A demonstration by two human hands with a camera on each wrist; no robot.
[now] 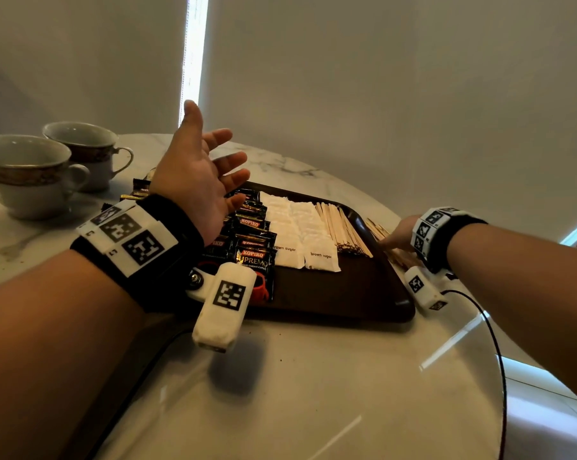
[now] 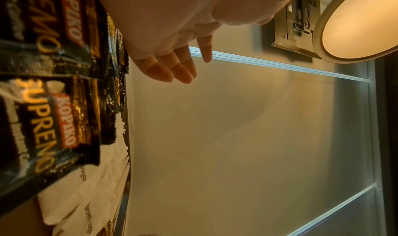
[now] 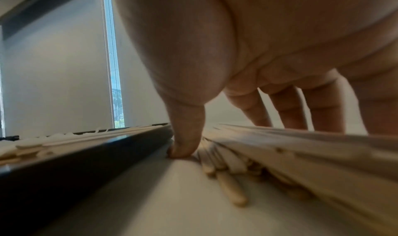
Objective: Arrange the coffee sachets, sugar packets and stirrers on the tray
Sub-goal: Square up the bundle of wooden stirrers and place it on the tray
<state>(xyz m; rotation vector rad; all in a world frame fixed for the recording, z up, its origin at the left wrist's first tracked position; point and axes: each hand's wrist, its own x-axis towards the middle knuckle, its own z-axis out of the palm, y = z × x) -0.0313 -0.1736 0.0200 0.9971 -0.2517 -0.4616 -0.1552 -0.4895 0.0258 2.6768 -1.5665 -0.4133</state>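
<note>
Two teacups (image 1: 31,174) stand on the marble table (image 1: 313,376).

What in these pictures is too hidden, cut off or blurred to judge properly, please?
- Right hand: head view, wristband covers the fingers; whether it grips the loose stirrers beside the tray is unclear.
- Coffee sachets: head view, the left hand and its wrist camera cover part of the row, so no count.
- Brown sugar packets: left wrist view, blurred and cut by the bottom edge.
</note>
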